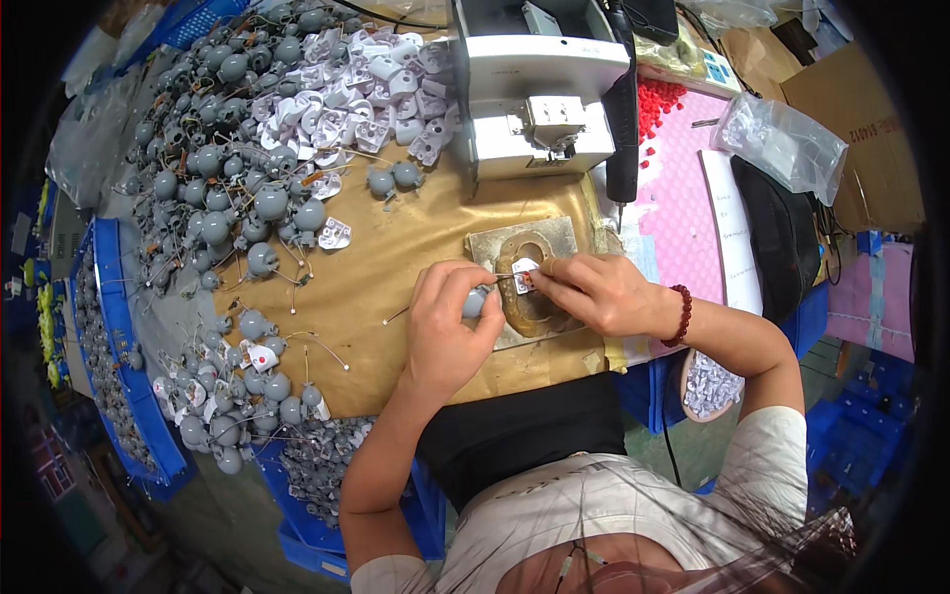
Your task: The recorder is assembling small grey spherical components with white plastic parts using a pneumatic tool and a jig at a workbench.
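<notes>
My left hand (450, 315) is closed round a grey ball-shaped part (476, 301), with thumb and forefinger at its top. A thin wire runs from that part toward a small white plastic housing (523, 275). The housing rests in the oval hollow of a fixture block (552, 238) on the bench. My right hand (594, 292) is pinched at the housing's right edge, beside a small orange piece (527, 281); whatever its fingertips grip is too small to make out.
Heaped grey ball parts (213, 228) and white housings (346, 99) cover the far left. A metal machine (539, 144) and a hanging black electric screwdriver (621, 148) stand beyond the fixture. Red caps (653, 104) lie right of it. Blue bins (148, 416) flank the bench's left side.
</notes>
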